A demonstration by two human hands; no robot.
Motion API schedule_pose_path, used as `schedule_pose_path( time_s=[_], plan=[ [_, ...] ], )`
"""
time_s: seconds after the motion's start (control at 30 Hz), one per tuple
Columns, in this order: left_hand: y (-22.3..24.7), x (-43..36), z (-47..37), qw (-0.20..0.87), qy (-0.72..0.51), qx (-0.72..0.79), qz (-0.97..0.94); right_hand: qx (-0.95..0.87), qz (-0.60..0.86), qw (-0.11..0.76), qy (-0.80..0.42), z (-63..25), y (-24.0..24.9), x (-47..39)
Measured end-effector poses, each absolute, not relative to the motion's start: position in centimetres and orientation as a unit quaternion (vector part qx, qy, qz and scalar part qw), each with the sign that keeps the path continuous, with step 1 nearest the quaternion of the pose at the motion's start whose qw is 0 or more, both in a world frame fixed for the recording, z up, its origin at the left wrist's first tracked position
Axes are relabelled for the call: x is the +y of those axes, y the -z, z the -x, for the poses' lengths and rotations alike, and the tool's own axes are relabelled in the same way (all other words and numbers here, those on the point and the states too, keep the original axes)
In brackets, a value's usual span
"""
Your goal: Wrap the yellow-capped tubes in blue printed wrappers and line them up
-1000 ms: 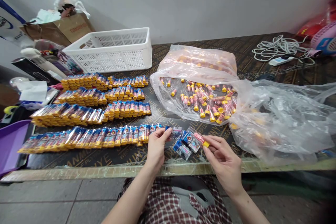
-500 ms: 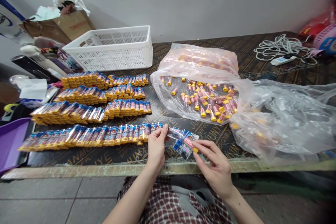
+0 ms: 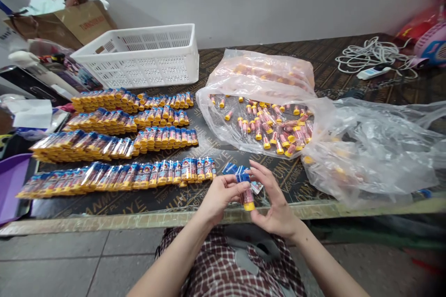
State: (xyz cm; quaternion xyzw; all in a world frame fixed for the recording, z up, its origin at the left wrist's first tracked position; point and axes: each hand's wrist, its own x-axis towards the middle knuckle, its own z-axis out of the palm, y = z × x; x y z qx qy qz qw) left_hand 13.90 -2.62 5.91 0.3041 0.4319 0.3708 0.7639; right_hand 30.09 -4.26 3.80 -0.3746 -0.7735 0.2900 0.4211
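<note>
My left hand point(image 3: 220, 197) pinches a small clear tube point(image 3: 248, 198) with a yellow cap at its lower end and blue printed film at its top. Close on the right, my right hand point(image 3: 273, 199) has its thumb and fingers spread around the tube; its fingertips are by the blue film. Behind the hands, blue printed pieces point(image 3: 230, 168) lie on the dark table. Rows of finished-looking blue and yellow wrapped tubes point(image 3: 142, 175) lie to the left. A translucent bag point(image 3: 216, 127) holds many yellow-capped tubes point(image 3: 258, 129) beyond my hands.
Behind the rows stands a white perforated basket point(image 3: 146, 67). Crumpled clear plastic point(image 3: 376, 148) covers the right side, with a coiled white cable point(image 3: 372, 58) farther back. A purple tray point(image 3: 14, 185) and a brown paper bag point(image 3: 83, 23) are at the left.
The tube has turned from slanted to upright, with blue film now around its top. My left hand has moved right onto it, and my right hand's fingers have spread. The view has shifted slightly.
</note>
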Motion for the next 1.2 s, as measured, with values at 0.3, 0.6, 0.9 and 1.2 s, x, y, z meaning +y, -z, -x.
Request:
schedule_pose_path(
  time_s=[0.3, 0.6, 0.9, 1.2],
  plan=[
    [-6.1, -3.0, -14.4, 0.764, -0.347, 0.449, -0.307, -0.753, 0.355, 0.441, -0.334, -30.1, -3.2, -4.7],
    [-6.4, -3.3, -14.6, 0.759, -0.356, 0.453, -0.301, -0.736, 0.355, 0.459, -0.347, -29.8, -3.1, -4.9],
    [-6.8, -2.9, -14.5, 0.752, -0.371, 0.455, -0.299, -0.738, 0.342, 0.466, -0.349, -29.5, -3.1, -4.1],
    [-7.3, 2.7, -10.2, 0.624, -0.413, 0.511, -0.423, -0.812, 0.344, 0.385, -0.272, -29.1, -4.4, 2.9]
  ],
)
